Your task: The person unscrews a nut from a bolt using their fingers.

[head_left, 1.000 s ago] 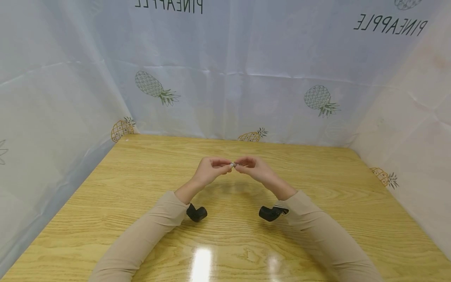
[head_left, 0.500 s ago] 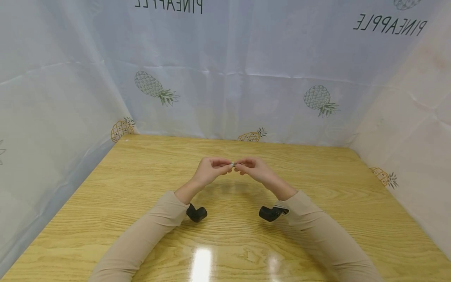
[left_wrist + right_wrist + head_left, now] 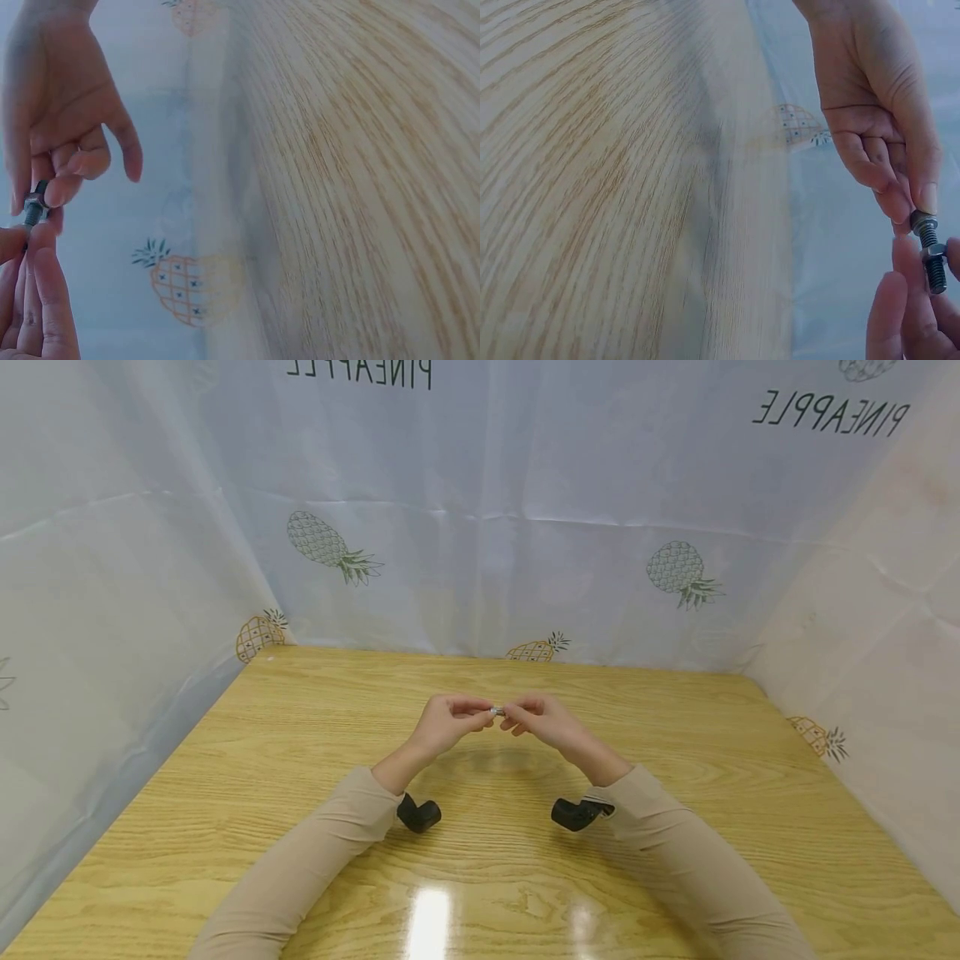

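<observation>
Thumb and fingertips of my left hand (image 3: 447,724) pinch a metal bolt (image 3: 931,262) by its round head. A hex nut (image 3: 934,253) sits partway along the bolt's threads, and the threaded end sticks out beyond it. My right hand (image 3: 546,720) has its thumb and forefinger at opposite sides of this nut (image 3: 35,201), pinching it, while its other fingers are loosely bent. Both hands meet above the table, the bolt lying between them. The bolt head is mostly covered by the left fingertips in the left wrist view.
Beneath the hands is a wood-grain table (image 3: 480,860). Pale curtains (image 3: 480,485) printed with pineapples surround its back and sides. A black wrist mount (image 3: 420,814) protrudes from the left sleeve, and another black mount (image 3: 576,814) from the right sleeve.
The right hand's fingers have shifted around the nut, its thumb sliding and the lower fingers spreading downward slightly. The left hand keeps still on the bolt head.
</observation>
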`<state>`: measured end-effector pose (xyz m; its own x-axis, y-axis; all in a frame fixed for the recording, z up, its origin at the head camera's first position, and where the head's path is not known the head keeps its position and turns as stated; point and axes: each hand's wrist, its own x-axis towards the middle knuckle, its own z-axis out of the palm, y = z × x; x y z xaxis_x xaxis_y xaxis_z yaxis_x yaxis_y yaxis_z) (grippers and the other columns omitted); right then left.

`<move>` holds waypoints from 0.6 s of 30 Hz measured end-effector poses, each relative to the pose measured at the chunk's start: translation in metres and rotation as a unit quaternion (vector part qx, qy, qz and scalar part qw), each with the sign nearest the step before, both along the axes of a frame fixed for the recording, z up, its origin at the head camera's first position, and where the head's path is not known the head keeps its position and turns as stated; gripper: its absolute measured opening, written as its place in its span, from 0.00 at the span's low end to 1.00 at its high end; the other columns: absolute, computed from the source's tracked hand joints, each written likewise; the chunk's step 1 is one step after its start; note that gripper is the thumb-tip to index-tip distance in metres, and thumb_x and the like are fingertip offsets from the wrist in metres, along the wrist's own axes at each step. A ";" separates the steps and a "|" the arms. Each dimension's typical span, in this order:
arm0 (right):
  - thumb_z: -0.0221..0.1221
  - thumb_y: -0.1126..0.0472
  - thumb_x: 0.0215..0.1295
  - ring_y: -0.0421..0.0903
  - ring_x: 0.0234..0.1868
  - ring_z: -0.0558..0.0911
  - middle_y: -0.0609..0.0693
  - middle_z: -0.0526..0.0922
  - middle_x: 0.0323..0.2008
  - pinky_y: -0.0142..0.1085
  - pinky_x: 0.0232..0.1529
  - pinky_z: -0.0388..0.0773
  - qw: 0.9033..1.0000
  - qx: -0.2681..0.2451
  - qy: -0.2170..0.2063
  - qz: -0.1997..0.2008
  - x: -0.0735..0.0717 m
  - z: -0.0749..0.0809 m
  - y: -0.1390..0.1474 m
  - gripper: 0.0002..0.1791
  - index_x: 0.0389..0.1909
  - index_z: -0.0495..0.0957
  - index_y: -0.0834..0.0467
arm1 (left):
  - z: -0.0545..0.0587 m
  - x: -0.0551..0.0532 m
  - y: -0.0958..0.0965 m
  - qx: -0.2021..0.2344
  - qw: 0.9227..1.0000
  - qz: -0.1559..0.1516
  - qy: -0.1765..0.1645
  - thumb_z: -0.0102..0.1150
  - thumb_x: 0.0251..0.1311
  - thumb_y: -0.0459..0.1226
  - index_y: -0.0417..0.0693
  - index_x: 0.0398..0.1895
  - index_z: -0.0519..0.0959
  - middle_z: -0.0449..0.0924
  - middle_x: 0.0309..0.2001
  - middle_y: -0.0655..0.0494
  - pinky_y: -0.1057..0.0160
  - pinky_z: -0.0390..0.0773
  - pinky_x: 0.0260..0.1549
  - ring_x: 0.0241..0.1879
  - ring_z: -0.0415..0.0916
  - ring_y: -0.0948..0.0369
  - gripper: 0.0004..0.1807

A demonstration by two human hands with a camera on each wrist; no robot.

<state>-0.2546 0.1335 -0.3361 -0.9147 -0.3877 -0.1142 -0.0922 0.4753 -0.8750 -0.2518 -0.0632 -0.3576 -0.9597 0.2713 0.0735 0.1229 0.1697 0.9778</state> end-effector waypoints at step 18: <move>0.53 0.53 0.68 0.55 0.53 0.77 0.59 0.79 0.51 0.54 0.61 0.69 1.000 -0.018 -0.011 -0.010 0.001 0.001 -0.003 0.18 0.54 0.74 0.59 | 0.000 0.001 0.000 -0.006 1.000 -0.002 -0.001 0.59 0.60 0.38 0.39 0.49 0.80 0.84 0.44 0.42 0.55 0.80 0.49 0.42 0.83 0.56 0.16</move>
